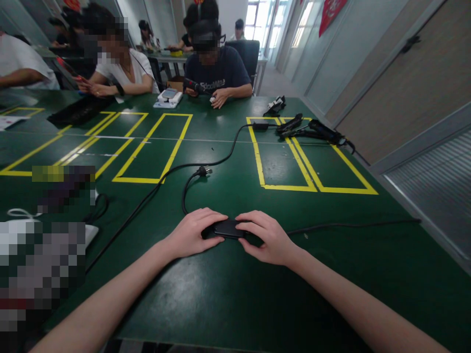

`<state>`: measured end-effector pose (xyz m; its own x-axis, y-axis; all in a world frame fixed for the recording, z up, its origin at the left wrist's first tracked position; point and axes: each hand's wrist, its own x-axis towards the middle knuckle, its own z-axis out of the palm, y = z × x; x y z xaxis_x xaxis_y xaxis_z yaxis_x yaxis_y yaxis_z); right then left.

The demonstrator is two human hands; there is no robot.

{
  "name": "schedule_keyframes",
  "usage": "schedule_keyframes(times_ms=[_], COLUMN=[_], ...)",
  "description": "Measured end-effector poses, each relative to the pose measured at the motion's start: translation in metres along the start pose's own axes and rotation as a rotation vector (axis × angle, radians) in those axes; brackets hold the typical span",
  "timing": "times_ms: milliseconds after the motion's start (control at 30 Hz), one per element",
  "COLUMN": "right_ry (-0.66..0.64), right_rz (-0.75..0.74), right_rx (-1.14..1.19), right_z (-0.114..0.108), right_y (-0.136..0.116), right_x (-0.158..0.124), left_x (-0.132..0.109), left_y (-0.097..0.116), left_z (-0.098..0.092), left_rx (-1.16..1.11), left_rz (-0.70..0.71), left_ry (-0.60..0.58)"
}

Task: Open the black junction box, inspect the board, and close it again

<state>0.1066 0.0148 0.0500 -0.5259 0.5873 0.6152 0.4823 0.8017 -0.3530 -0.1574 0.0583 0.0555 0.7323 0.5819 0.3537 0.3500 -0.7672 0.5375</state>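
Hands, left (195, 233) and right (265, 238), closed round black adapter (228, 228) on table (221, 294); best held flat, grip even, cord (184, 196) kept slack.

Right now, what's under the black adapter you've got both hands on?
The adapter lies flat on the green table, nothing visible between. The left hand and right hand cover its ends, so where its cords join is hidden.

Glossy smooth green table (228, 299), matt black plastic adapter (228, 228), rubbery black cable (217, 162), yellow tape lines (259, 162)
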Motion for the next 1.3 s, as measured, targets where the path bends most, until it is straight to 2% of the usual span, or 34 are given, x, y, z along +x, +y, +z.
schedule_keyframes(times_ms=[133,333,500,733,967,1167,1300], right_ry=[-0.025,-0.083,-0.122,-0.11,-0.097,-0.067,-0.037], right_rz=[0.056,-0.003,0.017,0.069,0.091,0.129,0.227], right_rx=[0.028,-0.04,-0.069,-0.05,-0.014,0.082,0.227], right_z=[0.0,0.004,0.003,0.008,0.009,0.008,0.011], right_y=[0.0,0.004,0.004,0.001,-0.004,0.002,0.004], right_x=[0.001,-0.002,-0.002,0.0,0.003,0.003,0.005], left_x=[-0.001,0.002,0.002,0.004,0.005,0.002,0.002], left_y=[-0.002,0.0,0.0,0.012,0.027,0.029,0.031], left_z=[0.001,0.001,0.0,0.008,0.028,0.03,0.03], left_rx=[0.016,0.016,0.026,0.159,0.335,0.448,0.473], left_rz=[0.008,0.047,0.03,-0.062,-0.009,-0.014,-0.013], left_ry=[-0.004,0.009,-0.008,-0.03,-0.116,-0.146,-0.155])
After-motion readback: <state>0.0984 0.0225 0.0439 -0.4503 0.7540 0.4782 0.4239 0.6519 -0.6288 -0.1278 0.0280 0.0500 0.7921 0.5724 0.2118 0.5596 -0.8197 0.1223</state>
